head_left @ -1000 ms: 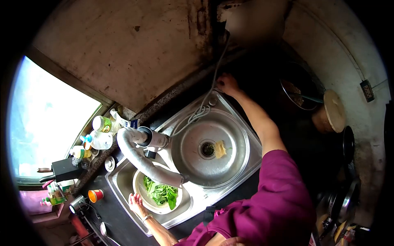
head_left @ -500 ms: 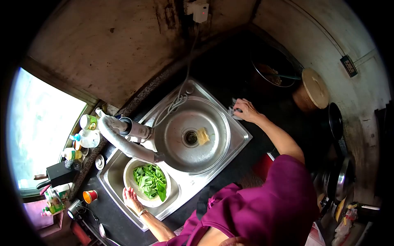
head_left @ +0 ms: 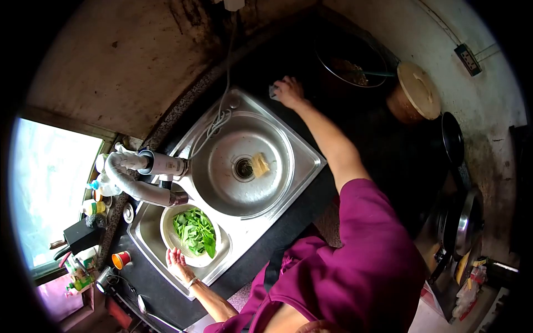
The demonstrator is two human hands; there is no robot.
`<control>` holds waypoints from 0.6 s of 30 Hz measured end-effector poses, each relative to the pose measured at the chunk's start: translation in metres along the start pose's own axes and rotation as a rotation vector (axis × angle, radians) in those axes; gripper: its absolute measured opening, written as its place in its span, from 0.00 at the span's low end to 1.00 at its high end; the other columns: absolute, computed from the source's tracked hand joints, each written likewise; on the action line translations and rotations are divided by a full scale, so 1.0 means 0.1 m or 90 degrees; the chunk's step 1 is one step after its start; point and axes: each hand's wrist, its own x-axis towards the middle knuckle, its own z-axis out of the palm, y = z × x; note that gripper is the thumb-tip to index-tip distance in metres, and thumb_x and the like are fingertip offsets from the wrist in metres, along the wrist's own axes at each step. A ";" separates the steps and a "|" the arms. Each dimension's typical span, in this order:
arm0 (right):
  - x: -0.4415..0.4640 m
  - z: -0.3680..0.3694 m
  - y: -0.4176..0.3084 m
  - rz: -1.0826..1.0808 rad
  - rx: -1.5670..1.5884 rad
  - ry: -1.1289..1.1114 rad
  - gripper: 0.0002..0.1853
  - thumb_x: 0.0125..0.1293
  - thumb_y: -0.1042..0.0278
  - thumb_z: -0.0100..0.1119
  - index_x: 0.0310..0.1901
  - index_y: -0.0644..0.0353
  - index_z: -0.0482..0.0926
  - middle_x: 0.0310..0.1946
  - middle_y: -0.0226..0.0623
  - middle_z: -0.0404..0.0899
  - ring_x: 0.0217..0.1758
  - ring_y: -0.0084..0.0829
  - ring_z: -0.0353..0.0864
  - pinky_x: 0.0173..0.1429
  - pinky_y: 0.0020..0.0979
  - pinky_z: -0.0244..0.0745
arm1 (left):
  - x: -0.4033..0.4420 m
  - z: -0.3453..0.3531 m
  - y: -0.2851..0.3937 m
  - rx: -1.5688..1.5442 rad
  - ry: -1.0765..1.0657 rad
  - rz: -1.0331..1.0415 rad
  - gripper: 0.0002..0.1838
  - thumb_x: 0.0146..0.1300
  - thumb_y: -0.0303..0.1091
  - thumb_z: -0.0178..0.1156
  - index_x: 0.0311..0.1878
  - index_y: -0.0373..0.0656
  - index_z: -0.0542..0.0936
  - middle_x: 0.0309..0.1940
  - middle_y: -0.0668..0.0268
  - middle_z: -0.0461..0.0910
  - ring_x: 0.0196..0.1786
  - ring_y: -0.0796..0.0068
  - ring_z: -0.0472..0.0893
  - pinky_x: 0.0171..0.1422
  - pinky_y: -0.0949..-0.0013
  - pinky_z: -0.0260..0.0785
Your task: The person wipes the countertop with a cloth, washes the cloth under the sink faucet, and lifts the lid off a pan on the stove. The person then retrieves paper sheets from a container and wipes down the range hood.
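From my end of the head camera, a long black countertop (head_left: 302, 216) filled the middle of my view, and set into it, there it was, the two-bowled silver steel sink (head_left: 244, 233). To the right of that sink stood a deep dark pot with a shiny rim (head_left: 360, 86), and farther right, a squat brown pot with a pale round lid (head_left: 417, 91). Over the sink's left part bent a thick pale-grey tap (head_left: 141, 191). Below it, in the sink's smaller bowl, sat a round white plastic colander (head_left: 171, 237) heaped with bright green leaves (head_left: 194, 230). And the hands! The left hand (head_left: 179, 266) was open, fingers loosely spread, at the sink's left bowl by the colander; contact I couldn't tell. The right hand (head_left: 287, 91), just outside the sink's far right side, had its fingers curled around a crumpled pale-grey wad (head_left: 272, 92). Left of the sink, an orange-red cup (head_left: 120, 260); beside the sink's drain, a flat yellowish piece (head_left: 260, 165).
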 end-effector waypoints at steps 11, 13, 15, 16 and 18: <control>-1.49 -1.08 0.43 -0.161 0.183 -0.127 0.10 0.50 0.70 0.60 0.37 0.57 0.79 0.38 0.35 0.70 0.45 0.38 0.69 0.48 0.37 0.66 | -0.24 0.11 -0.08 -0.025 0.025 -0.017 0.15 0.65 0.33 0.52 0.54 0.41 0.71 0.38 0.65 0.80 0.37 0.79 0.78 0.39 0.81 0.69; -1.80 -1.28 0.48 -0.135 0.164 -0.140 0.10 0.49 0.71 0.60 0.37 0.58 0.79 0.38 0.36 0.70 0.44 0.38 0.69 0.47 0.37 0.67 | -0.26 0.12 -0.09 -0.028 0.017 -0.016 0.16 0.65 0.33 0.52 0.54 0.40 0.71 0.38 0.64 0.80 0.37 0.79 0.78 0.38 0.80 0.69; -1.97 -1.44 0.53 -0.091 0.179 -0.208 0.09 0.51 0.70 0.59 0.36 0.59 0.79 0.37 0.38 0.71 0.44 0.39 0.71 0.48 0.37 0.68 | -0.28 0.15 -0.09 -0.026 0.003 -0.015 0.16 0.65 0.34 0.52 0.54 0.40 0.71 0.39 0.63 0.79 0.37 0.78 0.79 0.39 0.80 0.70; -2.00 -1.55 0.56 -0.069 0.201 -0.255 0.09 0.51 0.70 0.59 0.35 0.60 0.79 0.36 0.39 0.72 0.43 0.40 0.72 0.48 0.36 0.69 | -0.30 0.18 -0.09 -0.025 0.004 -0.017 0.16 0.65 0.34 0.52 0.54 0.40 0.71 0.39 0.63 0.79 0.37 0.78 0.79 0.39 0.80 0.70; -1.91 -1.71 0.71 -0.054 0.304 -0.338 0.09 0.52 0.69 0.58 0.36 0.61 0.80 0.35 0.40 0.75 0.41 0.40 0.75 0.46 0.35 0.71 | -0.32 0.23 -0.07 -0.025 -0.038 -0.002 0.16 0.65 0.34 0.52 0.55 0.40 0.71 0.40 0.63 0.79 0.38 0.78 0.79 0.39 0.80 0.70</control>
